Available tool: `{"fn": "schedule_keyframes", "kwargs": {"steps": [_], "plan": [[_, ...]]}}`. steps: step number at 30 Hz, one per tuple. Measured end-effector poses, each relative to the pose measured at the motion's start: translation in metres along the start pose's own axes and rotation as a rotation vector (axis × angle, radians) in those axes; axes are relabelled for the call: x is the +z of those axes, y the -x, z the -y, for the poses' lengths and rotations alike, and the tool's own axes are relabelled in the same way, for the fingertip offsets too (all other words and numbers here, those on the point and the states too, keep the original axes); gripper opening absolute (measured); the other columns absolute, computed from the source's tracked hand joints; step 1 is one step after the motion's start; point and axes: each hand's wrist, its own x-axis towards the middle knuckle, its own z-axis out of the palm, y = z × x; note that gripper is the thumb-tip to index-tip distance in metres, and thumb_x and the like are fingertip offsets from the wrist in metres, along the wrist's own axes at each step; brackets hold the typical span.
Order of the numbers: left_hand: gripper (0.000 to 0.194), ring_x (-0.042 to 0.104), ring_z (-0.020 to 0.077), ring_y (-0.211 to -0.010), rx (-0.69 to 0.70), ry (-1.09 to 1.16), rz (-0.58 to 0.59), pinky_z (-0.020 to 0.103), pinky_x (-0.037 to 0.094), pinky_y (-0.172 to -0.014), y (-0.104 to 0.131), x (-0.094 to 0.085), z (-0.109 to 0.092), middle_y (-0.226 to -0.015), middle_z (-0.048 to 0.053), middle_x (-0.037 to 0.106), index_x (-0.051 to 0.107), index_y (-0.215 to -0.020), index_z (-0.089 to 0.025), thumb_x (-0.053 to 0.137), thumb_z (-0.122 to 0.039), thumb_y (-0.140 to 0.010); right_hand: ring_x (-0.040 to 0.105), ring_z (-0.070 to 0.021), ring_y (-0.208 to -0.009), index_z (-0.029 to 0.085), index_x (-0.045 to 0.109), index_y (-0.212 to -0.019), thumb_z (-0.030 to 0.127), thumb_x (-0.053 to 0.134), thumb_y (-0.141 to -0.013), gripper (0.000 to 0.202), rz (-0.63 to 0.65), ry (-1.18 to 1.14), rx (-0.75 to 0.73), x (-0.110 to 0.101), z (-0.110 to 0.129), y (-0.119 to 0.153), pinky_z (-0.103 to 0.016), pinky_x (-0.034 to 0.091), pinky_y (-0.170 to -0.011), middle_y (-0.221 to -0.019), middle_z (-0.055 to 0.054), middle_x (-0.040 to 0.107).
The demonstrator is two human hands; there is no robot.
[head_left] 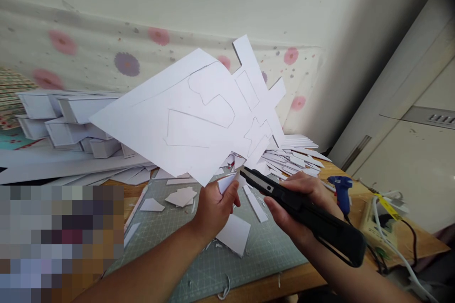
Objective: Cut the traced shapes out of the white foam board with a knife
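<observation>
My left hand (216, 206) grips the lower edge of a large white foam board (177, 118), thumb on the near face. The board is tilted up above the table, with pencil outlines on it and notches cut along its right side. In my right hand (295, 203) is a black utility knife (302, 213), its tip close to the board's lower edge and my left thumb. Whether the blade touches the board I cannot tell. Under both hands lies a green cutting mat (170, 241) with white offcuts, among them a squarish piece (234, 234).
White folded box shapes (88, 113) are stacked at the left. Loose white strips (298, 161) pile up behind the mat. At the right are a blue glue gun (341, 194) and a power strip (378, 227) with cables. A flowered cloth (128, 64) covers the wall's lower part.
</observation>
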Motion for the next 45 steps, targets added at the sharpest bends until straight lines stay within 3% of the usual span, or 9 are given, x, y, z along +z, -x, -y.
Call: {"fn": "schedule_keyframes", "kwargs": {"steps": [13, 28, 33, 39, 45], "plan": [[0.046, 0.047, 0.0109, -0.042, 0.011, -0.043, -0.016, 0.022, 0.037, -0.047, -0.0010, -0.0007, -0.0035, -0.044, -0.004, 0.048, 0.055, -0.055, -0.019, 0.047, -0.047, -0.091, 0.057, -0.0136, -0.061, 0.023, 0.057, -0.102, 0.012, 0.073, -0.073, 0.035, 0.035, 0.053, -0.118, -0.0026, -0.0004, 0.0034, -0.026, 0.047, -0.053, -0.077, 0.000, 0.058], [0.044, 0.048, 0.0106, -0.044, 0.029, -0.060, -0.028, 0.021, 0.038, -0.049, 0.0006, -0.0006, -0.0046, -0.045, -0.004, 0.048, 0.055, -0.056, -0.020, 0.047, -0.045, -0.091, 0.056, -0.0138, -0.060, 0.024, 0.057, -0.097, 0.015, 0.070, -0.075, 0.027, 0.062, 0.044, -0.025, 0.0002, 0.0077, 0.0060, -0.027, 0.046, -0.051, -0.074, 0.000, 0.057], [0.044, 0.047, 0.0106, -0.043, 0.042, -0.064, -0.034, 0.022, 0.037, -0.049, -0.0003, -0.0005, -0.0030, -0.045, -0.004, 0.047, 0.054, -0.056, -0.020, 0.047, -0.045, -0.091, 0.056, -0.0131, -0.059, 0.023, 0.058, -0.096, 0.016, 0.072, -0.074, 0.026, 0.006, 0.059, -0.029, -0.0020, 0.0029, 0.0048, -0.027, 0.044, -0.052, -0.074, 0.000, 0.058], [0.043, 0.047, 0.0108, -0.044, 0.056, -0.071, -0.025, 0.022, 0.037, -0.049, 0.0001, -0.0005, -0.0028, -0.045, -0.005, 0.046, 0.054, -0.055, -0.020, 0.047, -0.043, -0.091, 0.057, -0.0144, -0.059, 0.024, 0.059, -0.097, 0.014, 0.070, -0.074, 0.027, 0.099, 0.030, -0.063, -0.0042, 0.0030, 0.0013, -0.029, 0.047, -0.053, -0.073, 0.001, 0.058], [0.042, 0.047, 0.0107, -0.044, 0.051, -0.060, -0.018, 0.022, 0.037, -0.049, 0.0001, -0.0002, -0.0032, -0.046, -0.005, 0.046, 0.054, -0.056, -0.020, 0.047, -0.043, -0.090, 0.059, -0.0161, -0.062, 0.025, 0.057, -0.098, 0.014, 0.070, -0.074, 0.029, 0.102, 0.045, -0.058, -0.0054, 0.0049, 0.0024, -0.030, 0.048, -0.055, -0.076, 0.000, 0.060]]}}
